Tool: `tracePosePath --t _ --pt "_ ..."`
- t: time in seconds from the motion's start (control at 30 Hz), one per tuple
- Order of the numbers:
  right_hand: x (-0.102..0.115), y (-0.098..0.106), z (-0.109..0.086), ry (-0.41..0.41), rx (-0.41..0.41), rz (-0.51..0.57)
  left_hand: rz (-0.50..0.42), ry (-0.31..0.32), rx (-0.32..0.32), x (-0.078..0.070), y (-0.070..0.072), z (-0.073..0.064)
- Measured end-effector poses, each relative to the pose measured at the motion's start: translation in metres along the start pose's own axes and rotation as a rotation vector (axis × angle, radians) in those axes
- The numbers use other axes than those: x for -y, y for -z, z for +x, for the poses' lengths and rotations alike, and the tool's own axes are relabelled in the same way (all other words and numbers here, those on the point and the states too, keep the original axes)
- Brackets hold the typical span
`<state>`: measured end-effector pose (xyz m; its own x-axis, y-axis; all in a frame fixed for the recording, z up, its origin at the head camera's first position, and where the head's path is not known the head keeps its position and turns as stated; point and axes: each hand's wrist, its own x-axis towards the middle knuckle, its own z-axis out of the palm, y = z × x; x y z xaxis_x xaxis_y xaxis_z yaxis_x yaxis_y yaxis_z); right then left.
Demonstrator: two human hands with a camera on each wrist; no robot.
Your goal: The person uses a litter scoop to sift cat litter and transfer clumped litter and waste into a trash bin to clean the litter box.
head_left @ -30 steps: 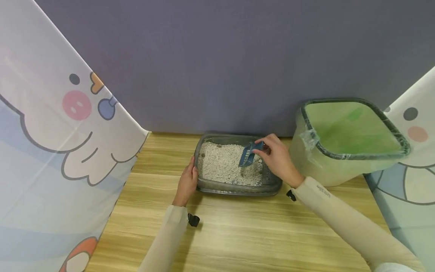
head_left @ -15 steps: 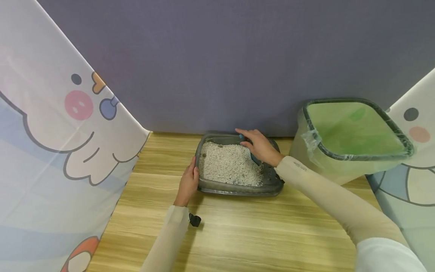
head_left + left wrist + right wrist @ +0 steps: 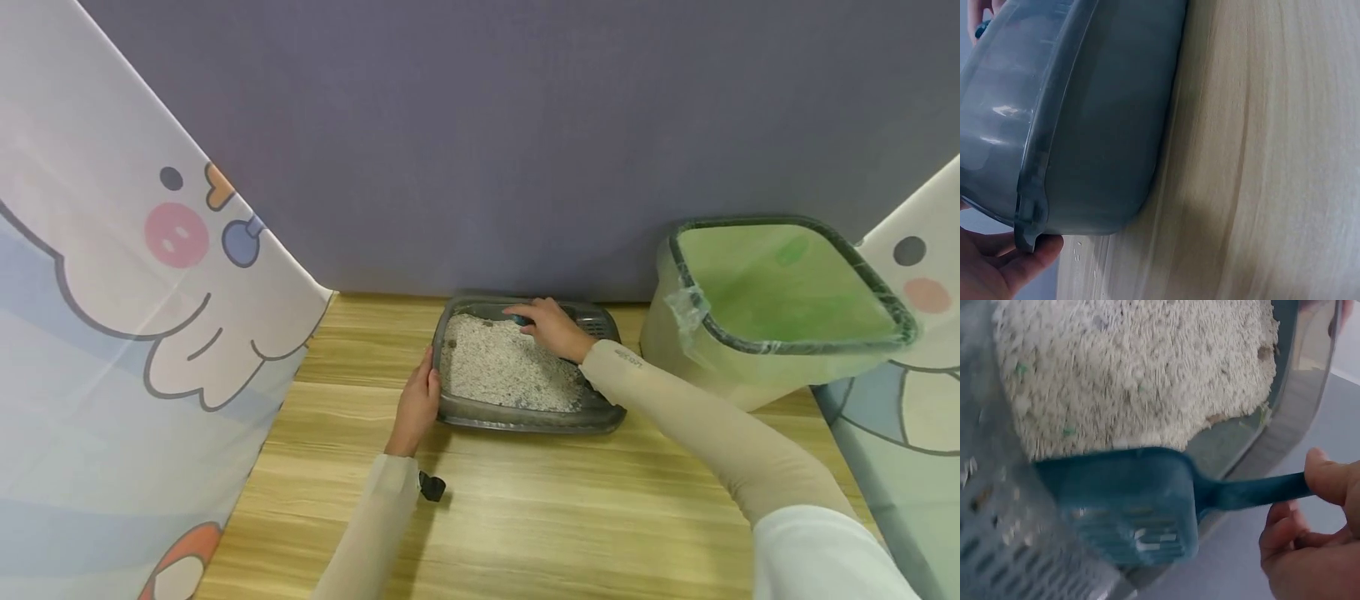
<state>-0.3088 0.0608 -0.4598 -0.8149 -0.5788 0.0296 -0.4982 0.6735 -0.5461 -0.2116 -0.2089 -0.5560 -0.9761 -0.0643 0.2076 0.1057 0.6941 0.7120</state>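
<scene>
A grey plastic litter box holds pale granular cat litter with a few darker clumps. My left hand grips the box's left edge; in the left wrist view its thumb and fingers hold the rim near a corner. My right hand is over the box, holding the handle of a blue slotted litter scoop. The right wrist view has the scoop's head tilted between the litter's edge and a perforated grey panel. From the head view, the hand hides most of the scoop.
A large bin with a dark rim and a clear liner stands right of the litter box, green inside. A dark grey wall rises right behind the box. The wooden tabletop stretches in front, with cartoon-printed sheets on both sides.
My right hand has moved left over the box with the scoop, whose head has dropped out of the head view's sight behind the hand. The left hand stays on the box's edge.
</scene>
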Motion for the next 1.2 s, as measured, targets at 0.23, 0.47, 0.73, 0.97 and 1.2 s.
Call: tracePosePath --t 0.23,0.47,0.73,0.97,1.2 --pt "-0.011 -0.02 -0.001 -0.153 0.037 0.001 -0.003 0.0 -0.002 -0.001 0.0 -0.002" --pt "-0.013 -0.021 -0.007 -0.094 -0.041 -0.05 -0.006 -0.003 -0.016 -0.003 0.001 -0.002" --pt "-0.015 0.012 -0.01 -0.07 -0.052 0.141 -0.01 0.042 0.016 -0.006 0.001 -0.001" --pt "-0.008 0.029 -0.01 -0.015 0.024 0.103 -0.013 0.048 0.005 -0.007 0.002 -0.001" --pt "-0.004 0.006 0.001 -0.071 0.231 0.086 -0.021 0.05 0.012 -0.006 0.0 -0.001"
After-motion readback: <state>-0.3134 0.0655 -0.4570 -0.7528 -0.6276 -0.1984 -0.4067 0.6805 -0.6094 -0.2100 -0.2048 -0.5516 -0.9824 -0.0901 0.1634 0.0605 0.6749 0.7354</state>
